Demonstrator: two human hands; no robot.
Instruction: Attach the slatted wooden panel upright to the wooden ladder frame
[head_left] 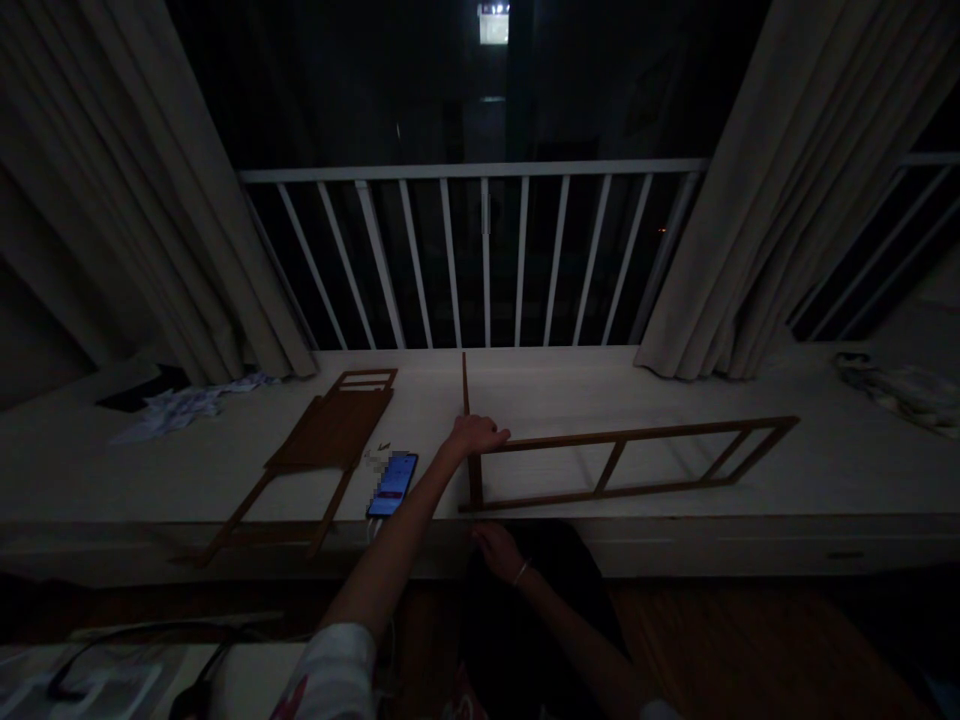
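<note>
The frame (610,468) rests on the surface (847,480), long axis running toward three o'clock from the left hand (474,435), the nearer, its fingers clamped on one end. The right hand (499,548) is at six o'clock; its grip I can't tell.

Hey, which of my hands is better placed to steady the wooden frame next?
Probably your left hand: it grips the wooden frame near one end, while your right hand is lower, by the front of the ledge.
</note>
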